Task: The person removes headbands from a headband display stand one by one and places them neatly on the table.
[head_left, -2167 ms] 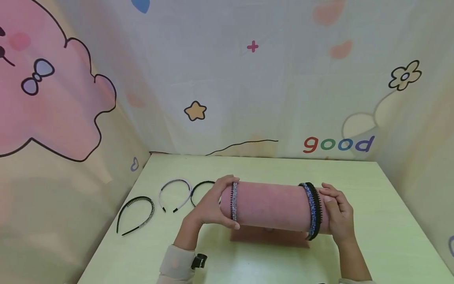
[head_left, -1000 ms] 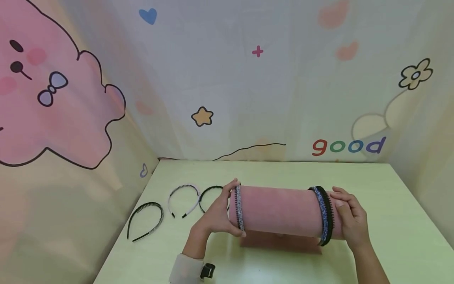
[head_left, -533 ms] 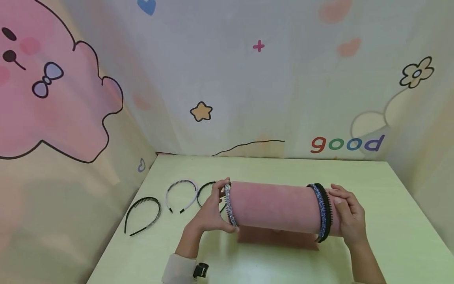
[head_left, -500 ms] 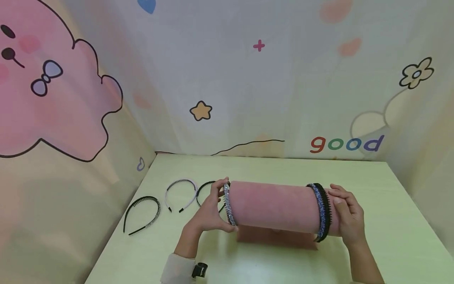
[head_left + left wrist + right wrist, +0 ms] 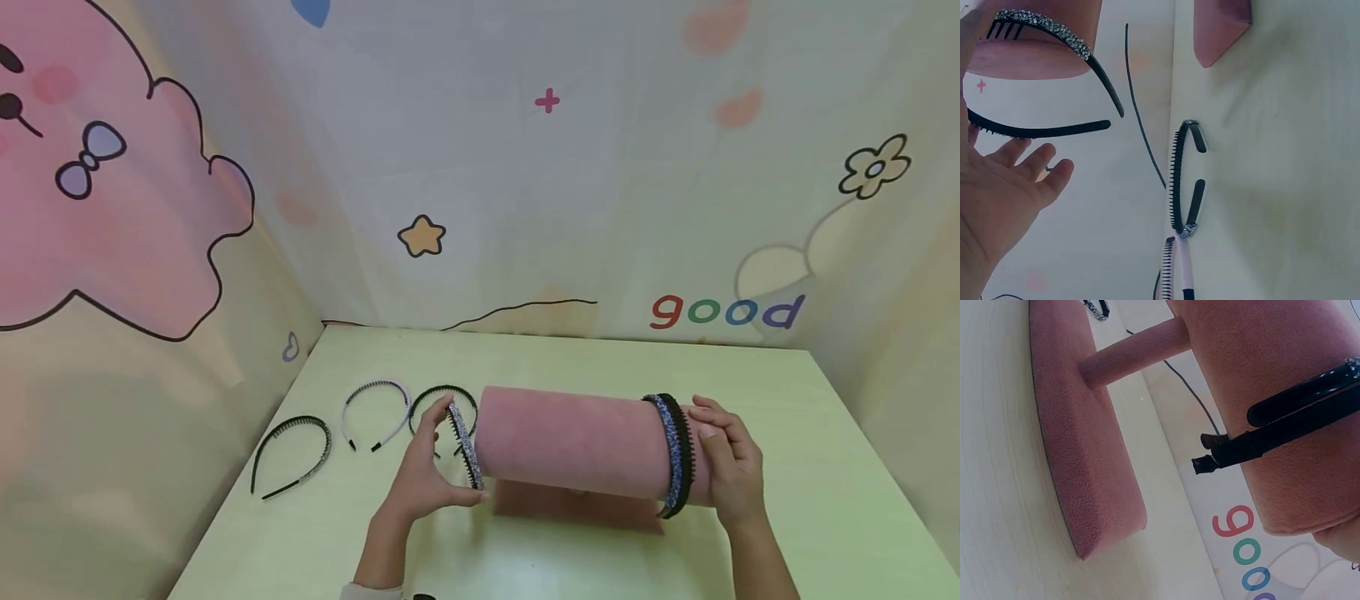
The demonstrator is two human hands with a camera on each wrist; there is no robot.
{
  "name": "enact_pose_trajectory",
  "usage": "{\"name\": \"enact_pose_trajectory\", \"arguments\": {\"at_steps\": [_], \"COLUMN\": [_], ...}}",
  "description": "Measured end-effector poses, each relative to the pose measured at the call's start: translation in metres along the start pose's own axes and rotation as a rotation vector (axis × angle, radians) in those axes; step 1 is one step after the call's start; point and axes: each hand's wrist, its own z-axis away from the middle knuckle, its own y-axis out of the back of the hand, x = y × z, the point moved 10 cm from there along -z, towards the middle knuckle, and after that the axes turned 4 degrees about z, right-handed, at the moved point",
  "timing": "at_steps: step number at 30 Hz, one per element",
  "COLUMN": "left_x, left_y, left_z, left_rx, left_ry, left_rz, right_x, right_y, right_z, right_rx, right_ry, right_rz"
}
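Note:
In the head view my left hand (image 5: 420,479) pinches a silver glitter headband (image 5: 467,446) with comb teeth between thumb and fingers, just beyond the left end of a pink velvet display roll (image 5: 573,437). Its two black tips show free in the left wrist view, with part of the band (image 5: 1063,34) overlapping the roll's end. My right hand (image 5: 737,467) grips the roll's right end. Beside it, a blue glitter headband (image 5: 667,454) and a black toothed headband (image 5: 684,458) sit round the roll. A pink base (image 5: 1085,450) carries the roll on a short post (image 5: 1141,353).
At the left of the pale table (image 5: 540,567) lie a black headband (image 5: 300,419), a lavender-white headband (image 5: 406,417) and another black headband (image 5: 444,388), the last right behind my left hand. A printed curtain (image 5: 495,183) encloses the table's back and sides.
The silver headband has slid left along the roll and come off its left end, held by my left hand. My right hand keeps its grip; the blue and black headbands stay in place.

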Motion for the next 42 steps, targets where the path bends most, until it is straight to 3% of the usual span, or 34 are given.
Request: {"name": "enact_pose_trajectory", "arguments": {"at_steps": [4, 11, 14, 21, 29, 42], "left_x": [-0.001, 0.027, 0.026, -0.018, -0.036, -0.048], "left_y": [0.003, 0.013, 0.017, 0.021, 0.034, 0.054], "left_z": [0.007, 0.020, 0.025, 0.038, 0.048, 0.064], "left_rx": [0.036, 0.099, 0.131, 0.216, 0.285, 0.420], "left_ry": [0.030, 0.032, 0.027, 0.050, 0.123, 0.188], "left_rz": [-0.023, -0.004, -0.005, -0.053, -0.081, -0.176], "right_x": [-0.001, -0.001, 0.000, -0.004, -0.003, 0.001], "right_y": [0.000, 0.001, 0.001, -0.001, -0.001, 0.000], "right_z": [-0.001, -0.002, -0.001, -0.002, 0.001, 0.001], "right_rx": [0.002, 0.018, 0.024, 0.007, 0.005, 0.006], "right_ry": [0.024, 0.011, -0.001, 0.030, 0.026, 0.003], "right_rz": [-0.009, 0.010, 0.021, 0.003, -0.013, 0.004]}}
